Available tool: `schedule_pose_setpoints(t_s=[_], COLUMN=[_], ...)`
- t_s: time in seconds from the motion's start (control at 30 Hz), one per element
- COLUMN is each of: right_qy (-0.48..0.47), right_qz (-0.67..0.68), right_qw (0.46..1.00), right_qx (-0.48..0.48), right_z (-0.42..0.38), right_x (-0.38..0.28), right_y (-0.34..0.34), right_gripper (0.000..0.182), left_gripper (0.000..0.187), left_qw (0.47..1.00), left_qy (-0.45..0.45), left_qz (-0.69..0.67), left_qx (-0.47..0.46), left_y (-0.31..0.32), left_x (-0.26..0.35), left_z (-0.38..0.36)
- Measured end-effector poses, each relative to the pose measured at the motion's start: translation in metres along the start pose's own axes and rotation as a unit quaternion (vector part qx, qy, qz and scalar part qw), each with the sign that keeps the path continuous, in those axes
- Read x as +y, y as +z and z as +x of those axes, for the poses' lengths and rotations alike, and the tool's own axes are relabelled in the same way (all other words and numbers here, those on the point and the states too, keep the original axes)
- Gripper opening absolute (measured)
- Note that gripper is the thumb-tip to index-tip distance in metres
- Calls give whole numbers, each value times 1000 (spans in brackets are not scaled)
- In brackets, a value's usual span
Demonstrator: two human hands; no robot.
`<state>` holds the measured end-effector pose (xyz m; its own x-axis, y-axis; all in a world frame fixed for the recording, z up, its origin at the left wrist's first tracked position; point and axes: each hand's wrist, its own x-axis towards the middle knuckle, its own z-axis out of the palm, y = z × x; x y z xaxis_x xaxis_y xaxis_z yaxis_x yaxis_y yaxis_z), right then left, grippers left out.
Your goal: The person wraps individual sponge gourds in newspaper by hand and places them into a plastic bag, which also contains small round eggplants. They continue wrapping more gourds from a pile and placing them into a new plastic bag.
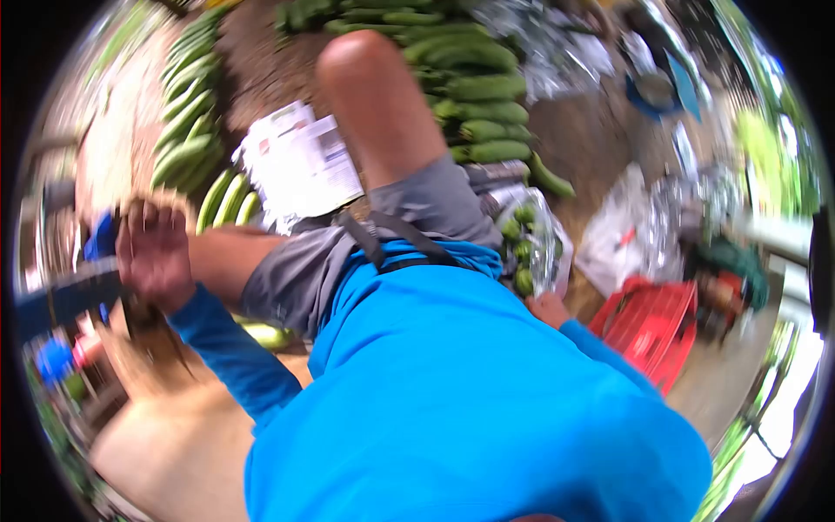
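My left hand (156,254) is raised out to the left, palm toward me, with nothing in it and its fingers apart, slightly bent and blurred. Beside it runs a dark blue-grey bar (70,296). At my right side, my right hand (548,310) is closed at the near end of a clear plastic bag (561,248). Inside the bag are small green vegetables (524,252); its grip is partly hidden by blur. Printed paper sheets (300,165) lie ahead of me, next to long green gourds (230,202) near my left knee.
Rows of long green gourds (487,87) lie ahead, with another row (187,104) at the left. To the right are a white plastic bag (613,235), a red crate (648,326) and a blue container (665,91). Silvery plastic sheeting (557,52) lies at the back.
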<state>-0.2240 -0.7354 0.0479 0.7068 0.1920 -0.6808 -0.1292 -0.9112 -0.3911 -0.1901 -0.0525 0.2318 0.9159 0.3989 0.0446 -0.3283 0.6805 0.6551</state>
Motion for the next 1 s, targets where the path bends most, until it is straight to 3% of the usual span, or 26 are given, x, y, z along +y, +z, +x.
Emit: schedule_pose_setpoints(t_s=[0.03,0.07,0.1,0.13,0.23,0.3,0.33,0.37,0.4,0.43,0.47,0.5,0.53,0.57,0.6,0.63,0.67,0.7,0.73,0.8,0.83,0.87,0.9,0.93,0.97,1.0], right_qy=[-14,-31,-37,-50,-32,129,-34,-346,-351,-299,-509,-477,-695,-736,-634,-520,-579,-549,-622,-597,-566,-521,-429,-458,-444,-435], right_qz=[31,16,-51,-115,-80,-163,-258,-290,-499,-318,-300,-251,-439,-400,-158,-95,-41,-61,-128,-243,-363,-448,-465,-421,-420,-393], right_qw=[999,999,997,986,926,914,908,868,791,895,775,813,462,459,741,844,815,831,768,731,702,673,697,690,686,680], right_qx=[-22,13,-49,-109,-368,-347,-329,-207,-42,90,225,219,333,297,155,88,1,-62,-86,-224,-235,-274,-337,-369,-395,-442], right_z=[11,-16,24,65,61,77,114,160,204,195,212,193,195,216,195,196,228,236,264,286,291,291,287,291,257,235], right_x=[30,-28,68,170,4,-130,-165,-172,-210,-301,-365,-448,-506,-548,-590,-628,-647,-660,-662,-642,-623,-609,-590,-566,-571,-574], right_y=[13,-19,14,50,-94,-168,-206,-246,-270,-286,-302,-300,-298,-290,-249,-212,-175,-137,-96,-25,4,29,53,71,61,50], right_gripper=[56,56,55,56,60,54,42,32,20,14,10,12,20,25,21,28,31,28,29,33,36,38,37,36,36,36], left_gripper=[32,30,29,30,31,36,37,37,38,39,41,43,46,53,51,36,44,48,50,26,15,12,18,19,21,19], left_qw=[1000,1000,995,997,992,994,996,997,994,989,981,968,971,974,956,927,923,870,856,901,744,686,715,671,707,704], left_qy=[0,17,17,39,62,51,50,49,50,47,74,131,103,76,127,235,220,303,290,149,94,105,23,36,85,-2], left_qz=[-7,-5,-2,14,64,28,39,51,87,123,155,202,199,192,248,257,210,381,412,401,658,713,689,740,701,709], left_qx=[-10,-15,-102,-62,-93,-89,-63,-39,-50,-60,-87,-73,-87,-96,-96,141,234,82,115,65,67,96,113,36,29,39], left_y=[2,4,-1,2,8,1,-4,-9,-14,-20,-26,-19,-37,-58,-58,-23,-45,-113,-97,-109,-109,-104,-71,-58,-51,-56], left_x=[10,17,26,34,51,59,62,66,71,75,77,77,92,107,106,74,71,66,45,11,-4,-26,-21,-15,-19,-19], left_z=[-1,-4,-3,-6,-5,2,9,19,30,39,47,47,51,50,44,46,46,38,30,24,29,28,28,30,33,37])
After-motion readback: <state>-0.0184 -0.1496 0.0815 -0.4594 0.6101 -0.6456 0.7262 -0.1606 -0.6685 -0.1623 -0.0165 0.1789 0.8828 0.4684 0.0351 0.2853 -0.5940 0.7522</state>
